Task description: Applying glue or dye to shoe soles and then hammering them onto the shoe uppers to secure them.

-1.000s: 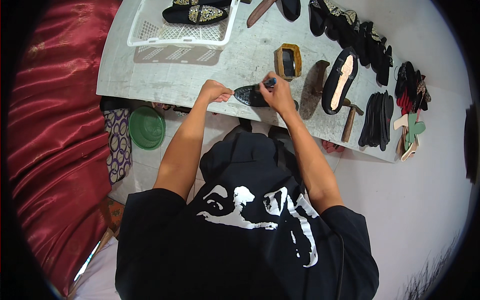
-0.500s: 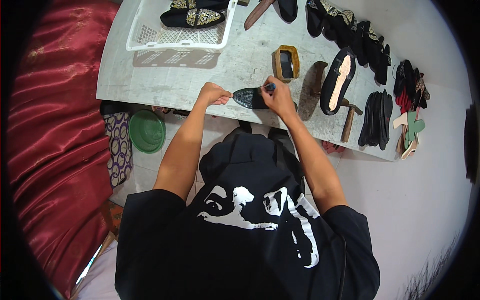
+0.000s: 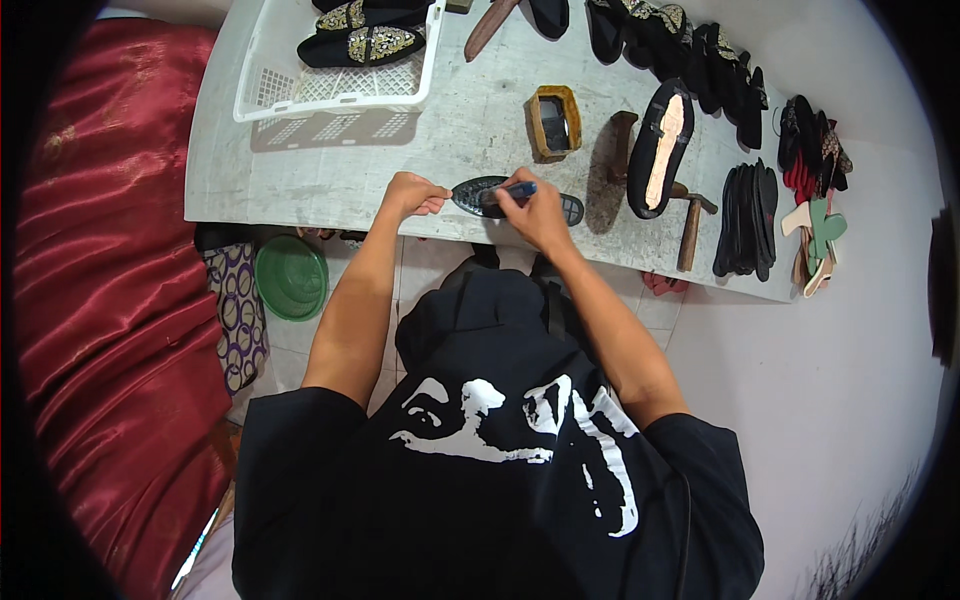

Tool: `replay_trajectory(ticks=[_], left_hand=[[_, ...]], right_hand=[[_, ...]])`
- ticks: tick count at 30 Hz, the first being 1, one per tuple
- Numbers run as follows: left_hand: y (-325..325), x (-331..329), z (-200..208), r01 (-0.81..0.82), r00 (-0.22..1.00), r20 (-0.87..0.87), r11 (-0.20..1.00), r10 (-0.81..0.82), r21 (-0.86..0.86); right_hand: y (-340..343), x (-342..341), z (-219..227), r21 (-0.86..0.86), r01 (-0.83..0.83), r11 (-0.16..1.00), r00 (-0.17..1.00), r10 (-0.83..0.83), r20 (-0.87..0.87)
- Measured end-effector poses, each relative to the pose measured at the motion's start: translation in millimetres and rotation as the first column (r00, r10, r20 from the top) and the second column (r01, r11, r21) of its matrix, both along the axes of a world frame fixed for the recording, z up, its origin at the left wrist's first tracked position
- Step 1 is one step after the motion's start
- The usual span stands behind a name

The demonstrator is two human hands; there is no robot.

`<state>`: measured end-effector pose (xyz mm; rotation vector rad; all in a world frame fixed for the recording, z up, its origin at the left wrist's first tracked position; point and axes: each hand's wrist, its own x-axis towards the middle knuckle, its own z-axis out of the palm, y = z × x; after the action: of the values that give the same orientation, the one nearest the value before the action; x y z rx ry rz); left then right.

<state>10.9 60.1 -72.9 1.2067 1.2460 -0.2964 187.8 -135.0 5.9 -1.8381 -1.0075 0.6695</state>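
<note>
A slim black shoe sole with a pointed toe [image 3: 470, 194] lies lengthwise near the front edge of a pale grey, scuffed tabletop [image 3: 330, 180], toe to the left and heel to the right; the bare left hand [image 3: 415, 195] has its fingers closed in a pinch at the very tip of the toe; the bare right hand [image 3: 535, 214] comes over the middle of the sole, its fingers curled closely round a short blue-handled brush [image 3: 522, 189], as the tool appears to be; its working end is over the toe half, though contact there is too small to tell.

The brushing looks partway along: pale, streaky marks, perhaps a wet film, show on the toe half; the middle is hidden under the right hand; the heel end shows a squared pattern and no streaks that can be made out, so that part seems left undone.

Beyond the right hand stands an open, yellowish-brown, box-like container [image 3: 573, 122], dark inside; to its right a black shoe with a pale strip along its upturned underside [image 3: 663, 145] seems to lack an outsole; farther right lie slim, dark sole-shaped pieces [image 3: 747, 220]; black shoes with gold ornament [image 3: 362, 47], seemingly nearer finished, sit in a white plastic basket [image 3: 330, 107].
</note>
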Motion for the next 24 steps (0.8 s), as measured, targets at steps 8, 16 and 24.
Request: replay_trajectory(ticks=[8,16,24], left_hand=[[2,-2,-9,-0.009,1.0,0.029,1.0,0.009,-0.019],[-1,-1,-1,-0.004,1.0,0.021,1.0,0.003,0.012],[-1,1,-3,-0.009,1.0,0.021,1.0,0.008,0.008]], right_hand=[[-30,9,7,-0.125,0.067,0.99,0.998,-0.068,-0.007],[-13,-1,0,-0.089,0.146,0.985,0.989,-0.148,-0.014],[-33,10,-4,-0.082,0.137,0.987,0.988,-0.131,0.079]])
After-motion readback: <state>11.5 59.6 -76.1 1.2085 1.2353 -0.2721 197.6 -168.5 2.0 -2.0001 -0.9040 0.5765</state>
